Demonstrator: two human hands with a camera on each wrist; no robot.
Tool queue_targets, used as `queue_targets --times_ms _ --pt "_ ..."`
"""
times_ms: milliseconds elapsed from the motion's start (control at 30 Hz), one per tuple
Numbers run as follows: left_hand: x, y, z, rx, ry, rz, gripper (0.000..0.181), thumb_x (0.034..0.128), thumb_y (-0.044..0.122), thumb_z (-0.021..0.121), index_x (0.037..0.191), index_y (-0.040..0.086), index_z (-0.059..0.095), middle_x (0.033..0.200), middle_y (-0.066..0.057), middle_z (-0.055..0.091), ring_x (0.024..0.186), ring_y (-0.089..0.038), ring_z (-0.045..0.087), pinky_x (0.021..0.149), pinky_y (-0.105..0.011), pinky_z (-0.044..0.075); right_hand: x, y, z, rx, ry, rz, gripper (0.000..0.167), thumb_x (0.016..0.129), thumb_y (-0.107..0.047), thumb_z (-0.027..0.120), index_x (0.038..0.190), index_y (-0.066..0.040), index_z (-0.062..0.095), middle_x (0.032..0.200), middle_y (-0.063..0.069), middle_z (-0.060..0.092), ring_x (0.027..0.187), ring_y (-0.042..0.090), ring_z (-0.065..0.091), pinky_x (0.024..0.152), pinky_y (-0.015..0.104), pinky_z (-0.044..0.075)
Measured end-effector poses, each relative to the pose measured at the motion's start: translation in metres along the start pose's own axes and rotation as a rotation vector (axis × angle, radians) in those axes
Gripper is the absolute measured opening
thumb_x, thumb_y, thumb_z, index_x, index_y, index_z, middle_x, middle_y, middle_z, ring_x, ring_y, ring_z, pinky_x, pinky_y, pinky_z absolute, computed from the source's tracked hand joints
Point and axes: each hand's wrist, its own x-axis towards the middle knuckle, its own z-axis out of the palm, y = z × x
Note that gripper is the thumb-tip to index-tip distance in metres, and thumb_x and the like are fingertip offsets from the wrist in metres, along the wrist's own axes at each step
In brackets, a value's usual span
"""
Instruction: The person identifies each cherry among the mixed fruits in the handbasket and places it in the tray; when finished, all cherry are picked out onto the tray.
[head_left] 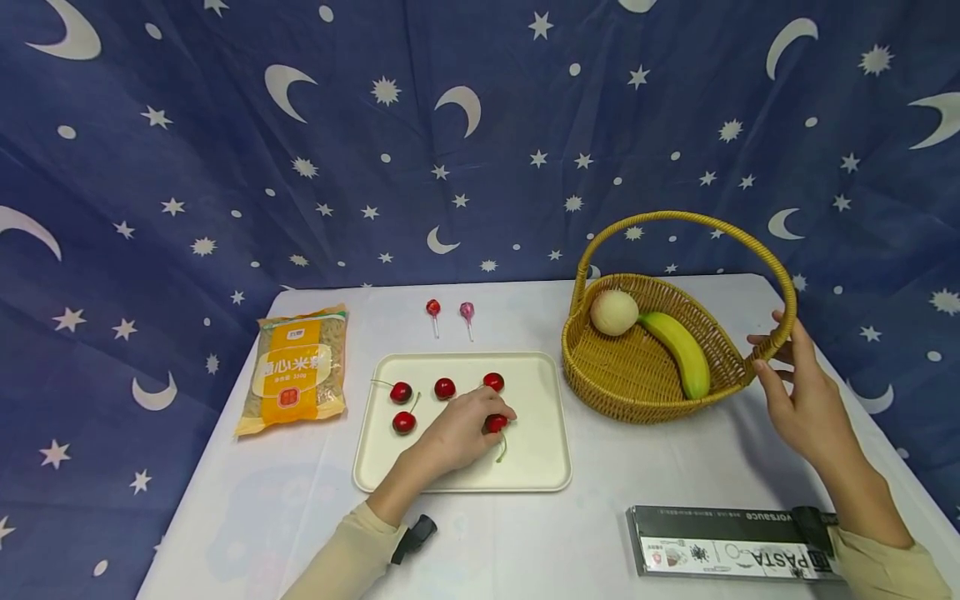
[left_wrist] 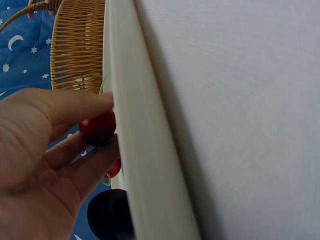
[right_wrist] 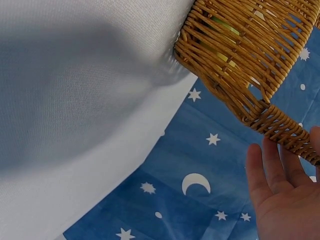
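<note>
My left hand (head_left: 467, 429) is over the cream tray (head_left: 465, 482), its thumb and fingers pinching a red cherry (left_wrist: 98, 129) with a green stem. The cherry appears low, close to the tray surface. Other cherries (head_left: 445, 388) lie on the tray, mostly left of and beyond the hand. On the right, a woven basket (head_left: 626, 407) with a tall arched handle (head_left: 675, 217) stands on the table. My right hand (head_left: 806, 400) holds the handle near its lower right end, thumb on one side and fingers on the other. Inside the basket are a round pale fruit (head_left: 615, 313) and a banana (head_left: 678, 352).
An orange-and-clear food packet (head_left: 296, 371) lies at the left. Two lollipops, one red (head_left: 433, 308) and one pink (head_left: 467, 312), lie behind the tray. A black-and-white pasta box (head_left: 720, 542) is at the front right, partly under the right forearm. A starry blue curtain (head_left: 487, 208) hangs behind.
</note>
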Motion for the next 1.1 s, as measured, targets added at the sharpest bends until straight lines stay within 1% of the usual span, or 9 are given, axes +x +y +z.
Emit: queue_targets --times_ms 133,333,600,900,1000,1100 --pt "0.0 0.001 -0.001 -0.031 -0.008 -0.022 0.033 0.0925 0.01 0.081 0.125 0.015 0.078 0.132 -0.004 0.072 0.126 -0.023 0.067 0.111 -0.041 0.055 0.0 -0.001 -0.001 0.001 0.002 -0.001 0.078 0.109 -0.008 0.058 0.169 -0.038 0.017 0.141 0.026 0.063 0.114 -0.031 0.035 0.089 -0.012 0.026" --pt "-0.004 0.0 -0.002 -0.061 -0.011 -0.026 0.037 0.0925 0.011 0.081 0.129 0.016 0.076 0.142 -0.006 0.067 0.137 -0.028 0.063 0.116 -0.045 0.052 -0.001 -0.002 -0.001 -0.005 -0.002 0.011 0.079 0.109 -0.009 0.058 0.169 -0.039 0.017 0.142 0.026 0.063 0.113 -0.031 0.034 0.089 -0.012 0.026" --pt "-0.012 0.002 -0.007 -0.026 0.033 -0.001 0.038 0.0924 0.016 0.082 0.13 0.019 0.074 0.137 0.0 0.066 0.126 -0.021 0.066 0.108 -0.043 0.056 0.0 -0.003 0.0 -0.002 0.001 -0.001 0.079 0.108 -0.008 0.058 0.169 -0.038 0.017 0.142 0.026 0.063 0.113 -0.03 0.035 0.089 -0.012 0.026" --pt "-0.015 0.002 -0.009 -0.029 0.104 0.027 0.035 0.0927 0.018 0.083 0.127 0.019 0.075 0.134 0.002 0.065 0.119 -0.018 0.067 0.102 -0.04 0.058 0.005 -0.003 0.001 -0.001 -0.013 0.001 0.08 0.109 -0.009 0.058 0.169 -0.04 0.016 0.143 0.026 0.063 0.113 -0.031 0.033 0.089 -0.012 0.026" --pt "-0.016 0.001 -0.01 -0.04 0.132 0.036 0.034 0.0926 0.019 0.083 0.126 0.019 0.075 0.134 0.002 0.065 0.119 -0.017 0.067 0.102 -0.04 0.058 0.007 -0.002 0.003 0.0 -0.013 -0.004 0.08 0.108 -0.009 0.058 0.168 -0.04 0.016 0.143 0.026 0.063 0.113 -0.032 0.033 0.088 -0.012 0.026" --pt "-0.017 0.0 -0.009 -0.054 0.158 0.042 0.032 0.0933 0.021 0.082 0.125 0.019 0.076 0.134 0.003 0.066 0.117 -0.016 0.067 0.099 -0.038 0.058 0.007 -0.002 0.003 -0.003 -0.014 -0.005 0.081 0.108 -0.008 0.059 0.168 -0.041 0.016 0.142 0.026 0.063 0.113 -0.031 0.034 0.088 -0.011 0.026"
